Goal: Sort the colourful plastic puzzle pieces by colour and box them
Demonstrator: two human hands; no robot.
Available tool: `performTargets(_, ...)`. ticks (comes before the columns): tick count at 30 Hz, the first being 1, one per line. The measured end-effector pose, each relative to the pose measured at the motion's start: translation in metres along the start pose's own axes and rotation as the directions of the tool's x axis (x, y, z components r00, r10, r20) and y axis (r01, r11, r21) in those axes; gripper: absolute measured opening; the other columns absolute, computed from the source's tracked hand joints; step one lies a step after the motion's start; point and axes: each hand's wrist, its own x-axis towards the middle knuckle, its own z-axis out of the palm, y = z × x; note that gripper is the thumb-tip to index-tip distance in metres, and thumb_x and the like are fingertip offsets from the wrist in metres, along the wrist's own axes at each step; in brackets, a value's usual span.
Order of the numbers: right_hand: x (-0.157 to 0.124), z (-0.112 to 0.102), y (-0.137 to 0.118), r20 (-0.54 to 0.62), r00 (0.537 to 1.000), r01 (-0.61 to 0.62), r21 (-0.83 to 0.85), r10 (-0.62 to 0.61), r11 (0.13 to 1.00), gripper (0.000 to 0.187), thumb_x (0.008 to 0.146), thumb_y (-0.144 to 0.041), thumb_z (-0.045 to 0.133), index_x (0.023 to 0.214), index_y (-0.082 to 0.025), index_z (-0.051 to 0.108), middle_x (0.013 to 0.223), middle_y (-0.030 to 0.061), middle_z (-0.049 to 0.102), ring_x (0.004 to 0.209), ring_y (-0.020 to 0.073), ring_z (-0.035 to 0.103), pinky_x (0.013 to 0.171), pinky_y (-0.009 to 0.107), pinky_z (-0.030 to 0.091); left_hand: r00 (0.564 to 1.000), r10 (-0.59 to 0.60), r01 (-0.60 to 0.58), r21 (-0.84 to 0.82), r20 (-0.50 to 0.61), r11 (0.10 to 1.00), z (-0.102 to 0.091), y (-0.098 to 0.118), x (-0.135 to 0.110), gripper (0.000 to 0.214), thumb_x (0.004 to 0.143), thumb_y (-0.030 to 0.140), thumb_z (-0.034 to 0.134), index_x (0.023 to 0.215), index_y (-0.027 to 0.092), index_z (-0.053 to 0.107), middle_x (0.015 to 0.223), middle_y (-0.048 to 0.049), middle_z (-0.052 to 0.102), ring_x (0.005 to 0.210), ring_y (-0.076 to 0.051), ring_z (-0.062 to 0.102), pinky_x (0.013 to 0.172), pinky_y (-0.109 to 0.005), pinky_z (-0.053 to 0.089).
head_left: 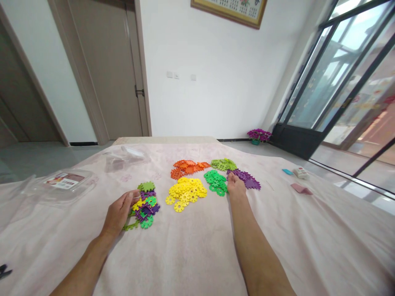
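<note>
My left hand is at the left edge of a mixed heap of purple, green and yellow plastic interlocking pieces. Its fingers are closed at the heap's edge, and what they pinch is hidden. My right hand reaches over the near left end of a pile of purple interlocking pieces, fingers curled together; I cannot make out what is in them. Just left of it lie green notched discs. Yellow notched discs are spread in the middle, with orange pieces behind and light green pieces beyond the green ones.
A pale pink cloth covers the table. Clear plastic boxes lie at the left. To the right are a small white box, a blue piece and a pink scrap. A dark object sits at the near left edge.
</note>
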Motion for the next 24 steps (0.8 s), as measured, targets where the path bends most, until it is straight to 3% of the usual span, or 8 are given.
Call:
performTargets(2,-0.002,0.009,0.005,-0.068,0.995,-0.074,0.049,0.077,0.996,0.003,0.095,-0.018,0.061,0.097,-0.017,0.06,0.081,-0.0025,0.061,0.066,0.0095,0.062,0.059,0.021,0.058,1.0,-0.005,0.005,-0.005,0.002,1.0,0.0,0.001,-0.001,0.065,0.086,0.07,0.05,0.115,0.016,0.07,0.111,-0.0125,0.078,0.102,-0.029,0.074,0.098,-0.046,0.056)
performTargets(6,-0.007,0.022,0.011,-0.124,0.973,-0.178,0.134,0.195,0.975,0.014,0.086,-0.008,0.054,0.09,-0.02,0.053,0.078,-0.0025,0.06,0.067,0.009,0.065,0.063,0.018,0.061,1.0,-0.01,0.01,0.013,0.015,1.0,-0.001,0.002,-0.002,0.065,0.088,0.07,0.048,0.117,0.016,0.07,0.114,-0.013,0.077,0.104,-0.028,0.073,0.102,-0.045,0.053)
performTargets(10,-0.005,0.014,0.003,-0.173,0.964,-0.183,0.127,0.203,0.975,0.016,0.084,-0.009,0.048,0.094,-0.021,0.053,0.084,-0.0016,0.062,0.073,0.0078,0.068,0.067,0.018,0.061,1.0,-0.008,0.008,0.008,0.027,1.0,-0.002,-0.002,-0.001,0.065,0.089,0.069,0.047,0.119,0.015,0.069,0.117,-0.0134,0.076,0.107,-0.028,0.072,0.104,-0.045,0.052)
performTargets(15,0.003,0.002,-0.003,-0.212,0.967,-0.149,-0.028,0.14,0.988,0.031,0.073,-0.006,0.051,0.099,-0.02,0.057,0.086,-0.0039,0.063,0.067,0.0059,0.064,0.064,0.017,0.056,1.0,-0.003,0.003,0.009,0.017,1.0,-0.002,-0.004,0.001,0.064,0.089,0.068,0.049,0.118,0.015,0.07,0.115,-0.0124,0.077,0.105,-0.028,0.073,0.102,-0.044,0.053)
performTargets(19,0.001,0.0,0.004,-0.125,0.99,-0.097,-0.24,0.069,0.966,0.032,0.068,-0.012,0.063,0.099,-0.018,0.067,0.092,0.0011,0.07,0.079,0.0139,0.067,0.072,0.025,0.057,1.0,0.0,0.0,0.01,0.013,1.0,-0.001,-0.005,0.002,0.062,0.087,0.066,0.052,0.115,0.015,0.072,0.11,-0.0113,0.079,0.104,-0.027,0.074,0.1,-0.042,0.055)
performTargets(21,-0.003,-0.001,0.007,-0.031,0.999,-0.027,-0.422,0.016,0.906,0.033,0.066,-0.018,0.071,0.099,-0.019,0.073,0.101,0.0051,0.074,0.099,0.0217,0.068,0.086,0.032,0.056,1.0,0.007,-0.008,0.02,0.015,1.0,-0.001,-0.007,0.003,0.06,0.087,0.066,0.053,0.115,0.015,0.072,0.111,-0.0107,0.079,0.103,-0.027,0.074,0.1,-0.041,0.055)
performTargets(22,-0.006,-0.002,0.008,0.032,0.999,0.03,-0.557,-0.014,0.83,0.035,0.066,-0.021,0.074,0.101,-0.02,0.075,0.105,0.007,0.074,0.108,0.0256,0.066,0.093,0.035,0.053,1.0,0.011,-0.011,0.025,0.018,1.0,-0.001,-0.009,0.003,0.06,0.088,0.065,0.053,0.115,0.016,0.072,0.113,-0.0106,0.078,0.104,-0.026,0.074,0.1,-0.041,0.055)
performTargets(24,-0.011,-0.004,0.009,0.166,0.985,0.163,-0.814,-0.047,0.557,0.039,0.071,-0.026,0.074,0.11,-0.022,0.077,0.111,0.01,0.075,0.117,0.0308,0.063,0.099,0.04,0.049,1.0,0.009,-0.01,0.026,0.025,1.0,-0.001,-0.013,0.005,0.06,0.088,0.065,0.053,0.116,0.016,0.072,0.117,-0.0107,0.077,0.105,-0.026,0.073,0.101,-0.041,0.054)
